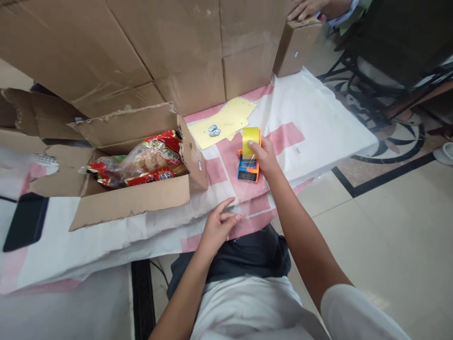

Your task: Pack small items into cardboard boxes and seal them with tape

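Observation:
My right hand (pixel 265 155) grips a packing tape dispenser (pixel 248 170), blue and orange with a yellow roll of tape, over the cloth-covered table. Near the table's front edge is my left hand (pixel 220 225), empty, its fingers apart and slightly curled. Left of the dispenser stands an open cardboard box (pixel 134 200) with its flaps spread outward. Inside it lie red snack packets (pixel 152 158) with clear windows. Yellow paper sheets (pixel 226 118) rest behind the dispenser, with a small pale sticker-like piece (pixel 214 130) on top.
Large cardboard boxes (pixel 191 52) form a wall along the back. At the far right corner, another person's hand (pixel 306 7) rests on a narrow box (pixel 297 45). A dark phone-like slab (pixel 26 221) lies at left. A dark chair (pixel 399 47) stands on the tiled floor at right.

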The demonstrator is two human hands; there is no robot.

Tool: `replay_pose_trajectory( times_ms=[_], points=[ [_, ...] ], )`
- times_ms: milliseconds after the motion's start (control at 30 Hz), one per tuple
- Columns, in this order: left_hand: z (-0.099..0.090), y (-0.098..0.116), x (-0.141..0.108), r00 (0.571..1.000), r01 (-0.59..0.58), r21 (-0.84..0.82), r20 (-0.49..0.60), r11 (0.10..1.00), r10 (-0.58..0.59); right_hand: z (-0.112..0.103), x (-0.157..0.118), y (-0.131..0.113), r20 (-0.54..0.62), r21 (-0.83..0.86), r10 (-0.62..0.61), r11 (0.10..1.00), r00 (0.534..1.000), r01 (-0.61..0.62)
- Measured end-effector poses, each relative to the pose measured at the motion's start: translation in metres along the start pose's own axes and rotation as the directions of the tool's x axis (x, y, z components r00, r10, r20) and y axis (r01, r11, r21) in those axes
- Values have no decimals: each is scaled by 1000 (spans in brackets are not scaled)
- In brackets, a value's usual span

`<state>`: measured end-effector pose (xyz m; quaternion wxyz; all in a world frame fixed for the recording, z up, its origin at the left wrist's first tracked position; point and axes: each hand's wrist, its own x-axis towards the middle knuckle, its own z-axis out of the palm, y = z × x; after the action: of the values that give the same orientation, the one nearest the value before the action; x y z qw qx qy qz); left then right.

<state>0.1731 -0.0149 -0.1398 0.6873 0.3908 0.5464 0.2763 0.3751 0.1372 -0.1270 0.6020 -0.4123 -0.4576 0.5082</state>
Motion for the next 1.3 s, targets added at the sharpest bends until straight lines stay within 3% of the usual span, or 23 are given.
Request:
replay_pose_trajectory(
  times_ms=[133, 367, 633, 767, 933, 1100, 1300],
  points=[
    [3, -3, 2, 1000, -20, -5, 0, 1000, 20, 1, -1, 0, 17, 4, 45, 999, 999, -45],
    [8, -1, 2, 993, -96, 7, -60, 995, 97, 3, -4, -2, -32, -16, -9, 1000, 999, 8],
    [12, -2, 5, 995, -94, -8, -40, 996, 94, 2, -6, 0, -37, 15, 19, 1000, 999, -18],
    [14, -2, 6, 992, -107, 20, -63, 994, 108, 3, -7, -1, -73, -24, -27, 999, 997, 25],
    [18, -6, 8, 976, -174, 98, -115, 980, 185, 7, -12, -8, -114, -33, -94, 995, 989, 91],
    [15, -8, 7, 946, -264, 160, -151, 951, 288, 12, -14, -12, -213, 48, -19, 998, 977, 30],
    [7, 3, -3, 973, -156, 92, -156, 983, 169, 21, -26, -15, -264, 44, -80, 995, 961, 95]
  ],
)
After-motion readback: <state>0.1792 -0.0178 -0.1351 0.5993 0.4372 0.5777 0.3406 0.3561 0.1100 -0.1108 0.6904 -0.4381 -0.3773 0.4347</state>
